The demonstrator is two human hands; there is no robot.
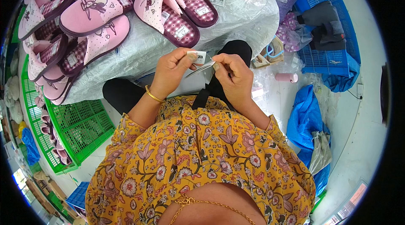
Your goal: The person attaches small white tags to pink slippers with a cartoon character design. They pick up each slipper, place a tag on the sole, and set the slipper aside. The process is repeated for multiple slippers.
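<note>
Slipper workshop: piled pink slippers, crates

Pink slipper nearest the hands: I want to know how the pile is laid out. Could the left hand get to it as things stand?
Probably yes. The pink slipper lies uncovered on the plastic-wrapped pile just beyond the left hand, with nothing between them. But that hand pinches a small tag together with the right hand.

We saw pink slippers with checked insoles piled on a plastic-covered counter, a green crate at the left, blue crates and blue plastic sheeting at the right, near a pink spool.
</note>
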